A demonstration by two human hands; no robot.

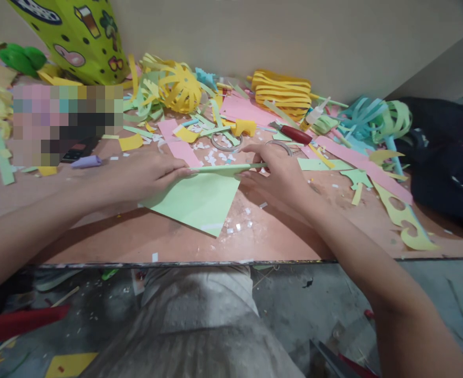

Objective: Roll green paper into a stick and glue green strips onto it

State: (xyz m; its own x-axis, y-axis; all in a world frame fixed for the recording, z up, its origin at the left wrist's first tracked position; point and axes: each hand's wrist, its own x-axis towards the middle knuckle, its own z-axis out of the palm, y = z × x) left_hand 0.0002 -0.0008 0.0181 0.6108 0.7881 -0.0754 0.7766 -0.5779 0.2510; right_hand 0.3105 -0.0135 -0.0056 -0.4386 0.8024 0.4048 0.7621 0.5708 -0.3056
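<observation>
A light green sheet of paper (203, 202) lies at the middle of the table, its far edge rolled into a thin tube. My left hand (153, 176) is closed on the left end of the roll, fingers pressed together. At the other end my right hand (276, 173) pinches the roll, where a thin darker rod (257, 165) sticks out between the fingers. The sheet's loose corner points toward the table's front edge. Just beyond the hands are a silver ring (227, 142) and a red-handled cutter (296, 134).
Paper scraps and strips cover the back of the table (97, 247). Behind them stand a yellow paper lantern (180, 86), a yellow strip bundle (282, 93), a glue bottle (314, 114) and a bright green bag (77, 42). Dark cloth (444, 152) lies at right.
</observation>
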